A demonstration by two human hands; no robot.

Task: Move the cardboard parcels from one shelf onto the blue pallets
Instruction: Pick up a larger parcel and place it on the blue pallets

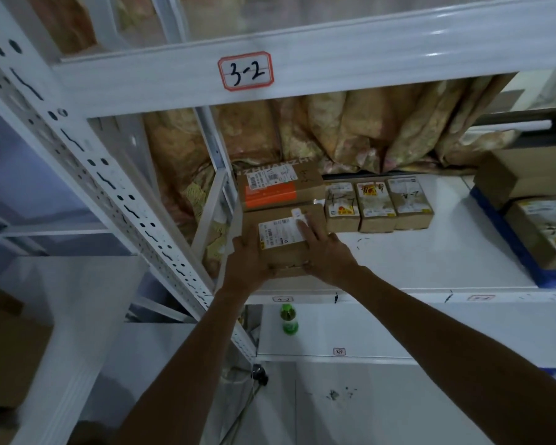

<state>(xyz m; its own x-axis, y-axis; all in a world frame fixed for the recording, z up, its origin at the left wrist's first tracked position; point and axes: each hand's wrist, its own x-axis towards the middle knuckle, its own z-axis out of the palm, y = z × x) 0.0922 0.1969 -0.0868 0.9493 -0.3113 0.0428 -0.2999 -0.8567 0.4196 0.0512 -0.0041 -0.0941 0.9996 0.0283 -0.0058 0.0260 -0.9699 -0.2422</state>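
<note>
green bottle [289, 319] upright, lower level | floral curtain [350, 136] hanging behind | red-edged label "3-2" [245, 71] overhead

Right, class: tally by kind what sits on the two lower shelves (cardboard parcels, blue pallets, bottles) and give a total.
Cardboard parcels: 7
Blue pallets: 1
Green bottles: 1
Total: 9

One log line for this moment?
phase: pick | left hand: holds front parcel | right hand: holds front parcel, fingers on label | location: shelf front-left
</note>
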